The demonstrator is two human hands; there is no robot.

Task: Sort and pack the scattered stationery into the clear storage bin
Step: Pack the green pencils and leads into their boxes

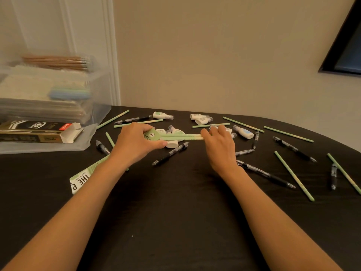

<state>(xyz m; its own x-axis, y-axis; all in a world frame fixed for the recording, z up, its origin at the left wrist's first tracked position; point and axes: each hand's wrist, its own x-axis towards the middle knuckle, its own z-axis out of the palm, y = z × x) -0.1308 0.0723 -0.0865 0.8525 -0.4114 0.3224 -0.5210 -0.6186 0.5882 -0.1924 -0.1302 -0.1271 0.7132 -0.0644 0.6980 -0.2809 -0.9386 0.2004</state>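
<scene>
Dark surface (175, 216) strewn with stationery, with the clear storage bin (98, 89) at its far left, already part filled.

Risks, as I judge them, biggest first. The bin sits well apart from my hands, so carrying anything there means crossing clutter. My forearms pass close by black pens (171, 153) and could sweep them off the edge. The green pencils (181, 136) could splay or jam if I push them crookedly, and the small white bottles (243, 132) just behind them could be knocked rolling.

My left hand (136, 143) grips a green panda-printed carton (151, 134), fingers (156, 145) curled round it. My right hand (219, 144) pinches the bundle's free ends with bent fingers.

The held pencils are slim and pale green, fading to cream at one end. They lie level between my hands at mid-surface, with one end inside the carton. Loose pencils (294, 176) lie scattered to the right.
</scene>
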